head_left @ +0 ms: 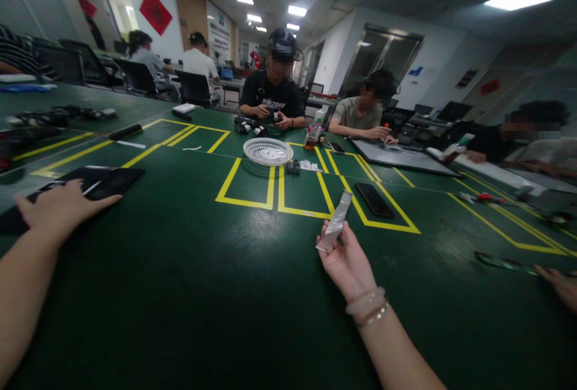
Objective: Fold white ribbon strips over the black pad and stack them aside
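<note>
Right hand (347, 261) was raised over the green surface (202, 294), fingers (331, 240) pinching the lower end of a small clear plastic sleeve (338, 220). The sleeve stood tilted up toward 1 o'clock from the hand, w/ its top end free in the air, apart from the surface. It looked thin, glossy and flat, prob. very light and floppy; likely slick too, so a pinch at one short end, thumb against forefinger, seemed the sensible hold. Contents, if any, couldn't be told.

Left hand (63, 207) lay at approx. 9 o'clock, fingers spread and flat on the near edge of a black tablet-like slab (106, 179), w/ a thin pale stylus (90, 188) lying on it just beside the fingers. Slab looked rigid, smooth and matte-dark; not pinched, only pressed under the palm.

Surface was a dull green mat, slightly scuffed, marked w/ yellow tape boxes (246, 182). At 12 o'clock sat a round white plastic basket (268, 151) w/ slotted walls, stiff and light-looking. A dark phone (374, 199) lay flat at 1 o'clock, near the sleeve's tip but apart. Across the surface other people sat working; another person's hand (561, 285) came in at 3 o'clock.
</note>
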A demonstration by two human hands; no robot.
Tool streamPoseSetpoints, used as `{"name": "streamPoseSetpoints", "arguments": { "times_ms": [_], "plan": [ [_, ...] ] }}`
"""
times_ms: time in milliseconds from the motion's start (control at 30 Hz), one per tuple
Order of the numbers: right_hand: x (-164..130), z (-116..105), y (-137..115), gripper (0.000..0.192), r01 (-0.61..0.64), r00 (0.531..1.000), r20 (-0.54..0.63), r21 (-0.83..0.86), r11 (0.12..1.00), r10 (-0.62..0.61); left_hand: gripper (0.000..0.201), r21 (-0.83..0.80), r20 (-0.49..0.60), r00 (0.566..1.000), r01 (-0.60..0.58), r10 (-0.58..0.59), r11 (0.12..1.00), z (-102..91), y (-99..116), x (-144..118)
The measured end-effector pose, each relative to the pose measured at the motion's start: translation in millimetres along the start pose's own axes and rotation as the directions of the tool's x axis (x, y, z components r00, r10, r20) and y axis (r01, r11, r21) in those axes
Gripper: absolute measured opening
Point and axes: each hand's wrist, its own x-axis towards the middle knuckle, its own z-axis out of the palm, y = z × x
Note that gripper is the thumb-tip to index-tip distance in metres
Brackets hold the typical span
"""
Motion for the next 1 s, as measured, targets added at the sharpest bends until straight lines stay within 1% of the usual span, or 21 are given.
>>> {"name": "streamPoseSetpoints", "arguments": {
  "times_ms": [33, 67, 100, 133, 167, 200, 233, 300, 333, 367, 400, 467, 533, 567, 633, 733, 833, 867, 933, 967, 1000],
  "plan": [
    [1, -1, 0, 0.006, 0.008, 1.000, 0.005, -0.006, 1.000, -0.008, 0.068, 0.061, -0.144, 0.985, 0.104, -0.095, 0.993, 0.9, -1, 1],
    [1, -2, 1, 0.005, 0.016, 1.000, 0.007, -0.011, 1.000, -0.016, 0.069, 0.094, -0.280, 0.944, 0.209, -0.176, 0.973, 1.8, -2, 3],
    [2, -3, 1, 0.005, 0.023, 1.000, 0.008, -0.015, 1.000, -0.023, 0.071, 0.102, -0.388, 0.892, 0.293, -0.233, 0.951, 2.7, -1, 6],
    [2, -3, 1, 0.006, 0.029, 1.000, 0.008, -0.020, 0.999, -0.028, 0.074, 0.096, -0.451, 0.853, 0.338, -0.262, 0.936, 3.5, 2, 11],
    [3, -4, 2, 0.007, 0.034, 0.999, 0.008, -0.027, 0.999, -0.034, 0.078, 0.085, -0.476, 0.837, 0.351, -0.271, 0.933, 4.4, 8, 17],
    [4, -5, 2, 0.008, 0.039, 0.999, 0.011, -0.036, 0.999, -0.038, 0.084, 0.076, -0.473, 0.841, 0.335, -0.262, 0.939, 5.4, 19, 24],
    [5, -6, 2, 0.008, 0.043, 0.999, 0.016, -0.047, 0.998, -0.042, 0.089, 0.070, -0.454, 0.859, 0.298, -0.236, 0.952, 7.0, 34, 30],
    [6, -8, 2, 0.008, 0.047, 0.999, 0.030, -0.072, 0.996, -0.045, 0.093, 0.072, -0.385, 0.913, 0.174, -0.134, 0.982, 12.4, 76, 39],
    [7, -8, 2, 0.009, 0.046, 0.998, 0.037, -0.083, 0.995, -0.043, 0.091, 0.069, -0.347, 0.935, 0.105, -0.075, 0.992, 16.5, 101, 40],
    [7, -9, 2, 0.010, 0.043, 0.998, 0.043, -0.092, 0.995, -0.039, 0.085, 0.074, -0.273, 0.962, 0.011, 0.010, 0.997, 21.5, 128, 40],
    [6, -9, 2, 0.012, 0.036, 0.998, 0.048, -0.097, 0.995, -0.032, 0.081, 0.061, -0.216, 0.972, -0.081, 0.092, 0.995, 27.0, 154, 37],
    [4, -7, 2, 0.018, 0.019, 0.998, 0.058, -0.100, 0.995, -0.013, 0.081, 0.013, -0.114, 0.964, -0.239, 0.239, 0.971, 38.5, 203, 26],
    [0, -5, 1, 0.027, 0.004, 0.998, 0.070, -0.100, 0.995, 0.003, 0.081, -0.040, -0.026, 0.928, -0.372, 0.372, 0.927, 48.6, 240, 14],
    [-1, -3, 0, 0.030, -0.004, 0.997, 0.076, -0.083, 0.997, 0.011, 0.082, -0.065, 0.008, 0.904, -0.426, 0.427, 0.902, 52.7, 253, 8],
    [-4, 0, -1, 0.028, -0.021, 0.997, 0.079, -0.004, 1.000, 0.021, 0.085, -0.095, 0.050, 0.866, -0.491, 0.497, 0.866, 58.6, 271, -1],
    [-5, 3, -3, 0.016, -0.031, 0.998, 0.059, 0.127, 0.991, 0.024, 0.085, -0.090, 0.066, 0.849, -0.519, 0.525, 0.850, 63.7, 283, -7],
    [-5, 4, -2, 0.011, 0.003, 0.998, 0.068, 0.098, 0.995, -0.009, 0.086, -0.082, 0.081, 0.840, -0.530, 0.536, 0.844, 67.3, 284, -7],
    [-5, 5, -1, 0.012, 0.034, 0.996, 0.083, 0.064, 0.997, -0.040, 0.086, -0.081, 0.087, 0.839, -0.531, 0.537, 0.843, 68.5, 283, -6],
    [-8, 7, 3, 0.019, 0.160, 0.980, 0.121, -0.026, 0.987, -0.156, 0.087, -0.069, 0.097, 0.836, -0.535, 0.539, 0.842, 70.6, 281, -4],
    [-10, 9, 6, 0.026, 0.247, 0.962, 0.143, -0.083, 0.966, -0.234, 0.088, -0.056, 0.107, 0.832, -0.541, 0.544, 0.839, 71.5, 280, -3],
    [-13, 10, 9, 0.034, 0.355, 0.928, 0.175, -0.153, 0.922, -0.328, 0.089, -0.038, 0.116, 0.825, -0.553, 0.553, 0.832, 72.3, 279, -3]
  ]
}}
